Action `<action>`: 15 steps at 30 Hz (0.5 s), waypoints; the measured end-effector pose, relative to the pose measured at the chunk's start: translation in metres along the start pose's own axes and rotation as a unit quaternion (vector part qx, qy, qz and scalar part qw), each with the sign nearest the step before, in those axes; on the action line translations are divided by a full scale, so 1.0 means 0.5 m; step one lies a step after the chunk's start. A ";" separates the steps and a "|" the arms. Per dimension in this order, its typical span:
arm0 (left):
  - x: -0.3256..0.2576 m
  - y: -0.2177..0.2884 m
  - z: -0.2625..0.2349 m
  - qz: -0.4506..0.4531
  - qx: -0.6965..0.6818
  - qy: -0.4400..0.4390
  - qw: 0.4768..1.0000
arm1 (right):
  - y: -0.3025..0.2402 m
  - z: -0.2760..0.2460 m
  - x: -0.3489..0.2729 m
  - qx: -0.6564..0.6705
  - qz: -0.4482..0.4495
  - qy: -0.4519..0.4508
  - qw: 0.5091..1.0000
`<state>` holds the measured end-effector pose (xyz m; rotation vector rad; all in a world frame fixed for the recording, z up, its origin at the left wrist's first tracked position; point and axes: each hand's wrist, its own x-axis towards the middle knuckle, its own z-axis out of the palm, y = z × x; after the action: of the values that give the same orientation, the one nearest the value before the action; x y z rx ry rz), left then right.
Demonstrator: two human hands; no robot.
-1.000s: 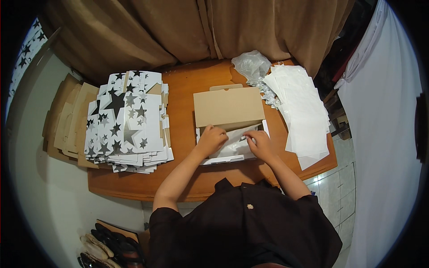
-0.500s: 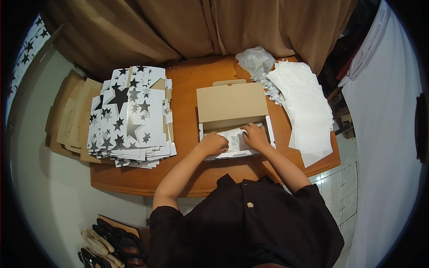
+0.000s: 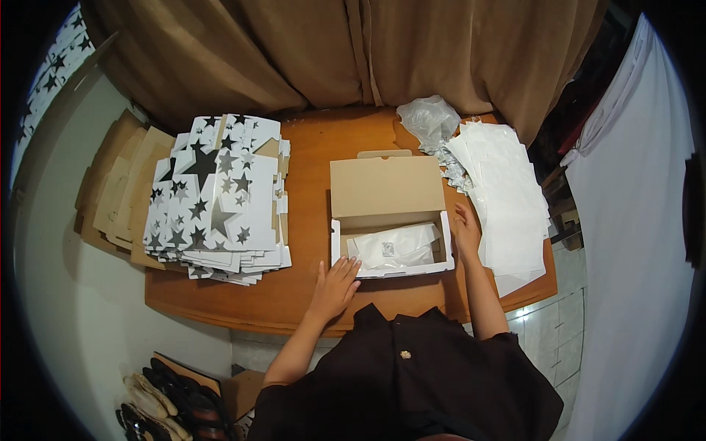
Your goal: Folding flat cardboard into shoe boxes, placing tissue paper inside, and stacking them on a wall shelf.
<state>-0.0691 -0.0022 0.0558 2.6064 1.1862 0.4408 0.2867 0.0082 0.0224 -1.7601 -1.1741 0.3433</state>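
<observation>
In front of me an open cardboard box (image 3: 387,185) stands on the table, brown inside with white outer edges, its lid tilted back. A folded white paper or sheet (image 3: 412,241) lies in the box, with a small silvery packet (image 3: 387,249) on top of it. At the box's front left corner, my left hand (image 3: 338,285) rests with fingers stretched out, holding nothing. My right hand (image 3: 466,231) is beside the box's right wall, fingers apart and bare of any object; whether it touches the wall I cannot tell.
A stack of flat star-printed cardboard pieces (image 3: 213,198) is on the left, with plain brown cardboard (image 3: 118,187) behind it. To the right lie white sheets (image 3: 507,198), small silvery packets (image 3: 454,173) and a clear plastic bag (image 3: 429,121). Shoes (image 3: 176,397) sit at lower left.
Both hands have come out of the box, releasing the white sheet inside. The left moved to the front left corner, the right to the right side. The view has tilted slightly.
</observation>
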 end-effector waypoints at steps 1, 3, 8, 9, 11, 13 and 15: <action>0.005 -0.007 0.010 -0.002 -0.004 0.001 1.000 | 0.018 0.009 0.020 0.160 0.123 0.010 0.979; 0.013 -0.026 0.023 0.023 -0.065 -0.001 0.998 | -0.005 0.008 0.046 0.358 0.287 -0.002 0.888; 0.029 -0.037 0.047 0.031 -0.099 0.047 0.993 | -0.029 0.055 0.061 0.269 0.203 -0.032 0.941; 0.029 -0.039 0.051 0.034 -0.104 0.057 0.992 | -0.041 0.062 0.056 0.175 0.123 -0.017 0.977; 0.028 -0.040 0.051 0.032 -0.096 0.051 0.994 | -0.099 0.051 0.054 -0.100 0.040 -0.068 0.992; 0.026 -0.036 0.051 0.030 -0.090 0.046 0.994 | -0.088 0.072 0.049 -0.145 0.034 -0.068 0.987; 0.025 -0.037 0.050 0.023 -0.088 0.038 0.995 | -0.086 0.074 0.052 -0.189 0.024 -0.066 0.980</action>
<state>-0.0647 0.0170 0.0287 2.4885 1.0604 0.6300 0.2510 0.0537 0.0457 -2.1231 -1.3602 0.2824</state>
